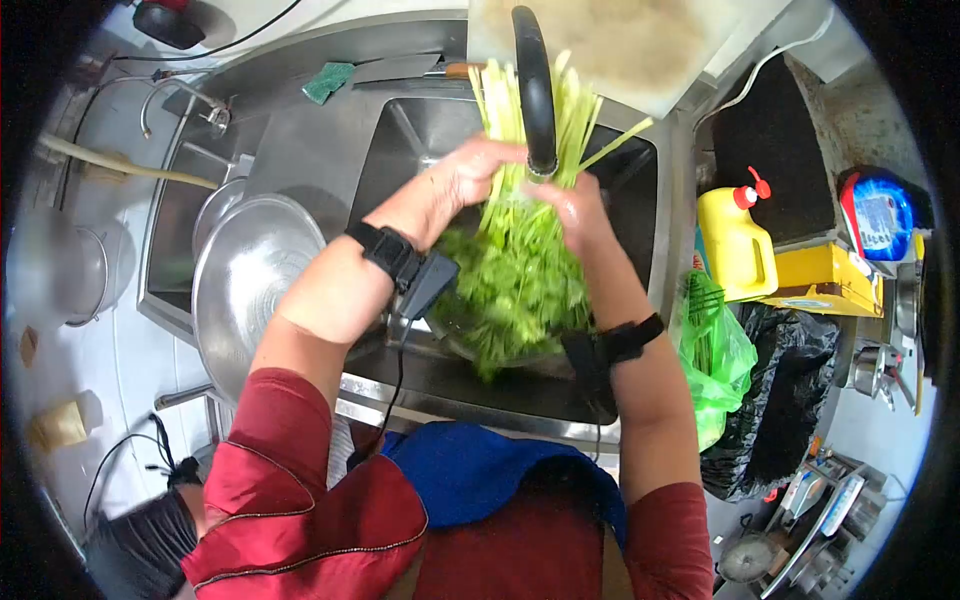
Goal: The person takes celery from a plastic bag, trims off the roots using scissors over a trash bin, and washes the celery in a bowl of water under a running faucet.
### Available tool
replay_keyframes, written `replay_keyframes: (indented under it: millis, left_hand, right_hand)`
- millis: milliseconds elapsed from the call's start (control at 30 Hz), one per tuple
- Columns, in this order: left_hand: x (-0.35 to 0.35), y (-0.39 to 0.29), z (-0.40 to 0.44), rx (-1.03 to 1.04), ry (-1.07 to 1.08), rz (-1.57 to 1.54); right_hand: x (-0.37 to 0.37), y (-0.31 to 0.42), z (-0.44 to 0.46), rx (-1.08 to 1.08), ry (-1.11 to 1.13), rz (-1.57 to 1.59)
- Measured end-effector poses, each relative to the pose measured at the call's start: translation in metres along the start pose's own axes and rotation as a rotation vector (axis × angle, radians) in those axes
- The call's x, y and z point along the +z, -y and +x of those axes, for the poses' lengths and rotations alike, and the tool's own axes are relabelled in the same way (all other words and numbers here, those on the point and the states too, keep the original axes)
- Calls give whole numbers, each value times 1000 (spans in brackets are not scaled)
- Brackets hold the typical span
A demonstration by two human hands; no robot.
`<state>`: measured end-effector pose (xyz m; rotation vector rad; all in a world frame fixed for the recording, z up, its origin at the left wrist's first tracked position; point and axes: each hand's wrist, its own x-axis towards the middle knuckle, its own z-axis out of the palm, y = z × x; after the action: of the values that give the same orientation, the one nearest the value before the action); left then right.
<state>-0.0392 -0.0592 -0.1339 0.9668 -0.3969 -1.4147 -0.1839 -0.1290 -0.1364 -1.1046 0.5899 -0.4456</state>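
"What was the biggest thing there?"

"The metal sink (375, 392), with two basins. The right-hand basin held the bunch of leafy greens, above a round vessel (455, 345) that was mostly hidden, so I couldn't tell what else was in it."

"And the other containers?"

"A big metal bowl (245, 280) sat over part of the left-hand basin, its shiny inner side showing. On the right side was a black plastic bag (770, 400); I couldn't make out its contents. Beside it, a green plastic bag (712, 375) had something green and stalky inside. Near those stood a yellow jug (735, 240) with a red top, its contents hidden, and a yellow box (815, 275)."

"Where exactly were the greens (525, 285)?"

"Under the black tap (536, 90), pale stalks toward the cutting board (600, 45), leaves hanging toward the person."

"How did the hands hold them?"

"Both were closed around the stalks. The left hand (478, 170) had its fingers curled on one side, and the right hand (580, 208) gripped the other side, its thumb laid over the bunch."

"Anything smaller?"

"A wide blade (400, 68) lay on the sink's back ledge, and just beside it a green scouring pad (327, 83)."
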Motion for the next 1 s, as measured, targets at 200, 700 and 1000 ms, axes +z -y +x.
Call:
replay_keyframes:
  millis: [200, 700, 1000]
  left_hand:
    - [37, -26, -27, 354, -1, 235]
    - [-77, 265, -52, -106, -422, 143]
    - [20, 134, -82, 156, -319, 232]
  right_hand:
    - [13, 39, -8, -272, 58, -124]
    - [-71, -292, -64, 231, -161, -358]
    - [-32, -94, -81, 49, -19, -313]
